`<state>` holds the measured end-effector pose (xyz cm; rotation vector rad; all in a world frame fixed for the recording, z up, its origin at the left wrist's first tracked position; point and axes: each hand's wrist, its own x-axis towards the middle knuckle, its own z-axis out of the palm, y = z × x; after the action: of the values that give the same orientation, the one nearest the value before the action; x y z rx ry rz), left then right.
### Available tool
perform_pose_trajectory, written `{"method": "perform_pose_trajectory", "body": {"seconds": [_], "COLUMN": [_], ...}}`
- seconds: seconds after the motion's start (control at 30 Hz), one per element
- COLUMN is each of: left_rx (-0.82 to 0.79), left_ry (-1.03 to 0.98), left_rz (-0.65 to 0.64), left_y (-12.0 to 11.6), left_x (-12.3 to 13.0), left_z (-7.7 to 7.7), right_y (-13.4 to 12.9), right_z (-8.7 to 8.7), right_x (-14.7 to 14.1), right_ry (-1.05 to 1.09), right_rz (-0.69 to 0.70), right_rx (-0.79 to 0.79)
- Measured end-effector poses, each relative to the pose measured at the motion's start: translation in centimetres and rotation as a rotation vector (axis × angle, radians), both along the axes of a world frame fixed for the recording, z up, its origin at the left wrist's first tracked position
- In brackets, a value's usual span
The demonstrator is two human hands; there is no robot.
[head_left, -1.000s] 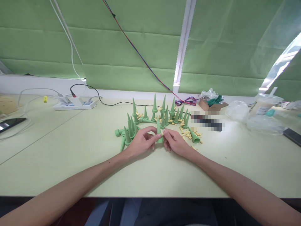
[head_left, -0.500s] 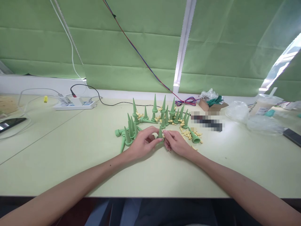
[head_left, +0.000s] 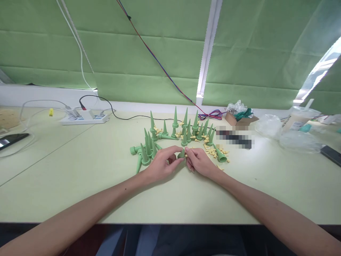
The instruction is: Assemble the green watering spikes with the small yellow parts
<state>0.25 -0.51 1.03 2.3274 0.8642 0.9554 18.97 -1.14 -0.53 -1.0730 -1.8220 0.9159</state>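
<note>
Between the thumb and index finger of my left hand [head_left: 165, 161] is a green plastic watering spike [head_left: 181, 154], a hollow cone with a collar, now looking short and tilted. My right hand [head_left: 198, 160] is closed against the spike's right side, pinching a small yellow valve [head_left: 185, 155] that my fingers mostly hide. Behind my hands stand several more green spikes [head_left: 184, 138], tips up, and a few lie on their sides to the left. Loose yellow valves [head_left: 211, 152] are scattered right of centre, near a fallen green spike [head_left: 220, 155].
A white power strip [head_left: 84, 119] with cables sits at the back left, and a phone [head_left: 12, 140] lies at the left edge. At the back right are a cardboard box [head_left: 241, 122], plastic bags [head_left: 269, 126], a drink cup [head_left: 295, 119] and another phone [head_left: 331, 155].
The spike in my left hand has gone from nearly upright to tilted, so its cone looks shorter. My left fingers have shifted slightly around it; my right hand has barely moved.
</note>
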Motion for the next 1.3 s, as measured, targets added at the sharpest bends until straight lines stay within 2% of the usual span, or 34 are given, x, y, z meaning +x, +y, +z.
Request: {"method": "perform_pose_trajectory", "body": {"seconds": [0.17,0.3,0.5,0.6,0.8,0.97,1.3], "left_rx": [0.036,0.060,-0.055,-0.143,-0.216,-0.278,-0.340], "left_ry": [-0.025,-0.088,-0.117,-0.067,-0.011,-0.020,-0.067], "left_rz": [-0.009,0.059,0.153,0.138,0.108,0.086,0.059], "left_y": [0.09,0.18,0.06,0.06,0.00,-0.10,-0.02], "left_x": [0.24,0.38,0.53,0.55,0.44,0.40,0.27], "left_z": [0.06,-0.04,0.43,0.58,0.51,0.55,0.65], "right_y": [0.27,0.31,0.24,0.27,0.17,0.05,0.20], "right_z": [-0.33,-0.35,-0.27,-0.31,-0.38,-0.29,-0.67], "right_x": [-0.12,-0.21,-0.19,-0.12,0.01,0.12,0.18], "right_ry": [0.060,0.132,0.229,0.236,0.082,0.034,0.074], "right_rz": [-0.017,-0.039,-0.095,-0.090,-0.073,-0.067,-0.016], "right_rx": [-0.030,-0.025,0.022,0.037,0.102,0.130,0.103]}}
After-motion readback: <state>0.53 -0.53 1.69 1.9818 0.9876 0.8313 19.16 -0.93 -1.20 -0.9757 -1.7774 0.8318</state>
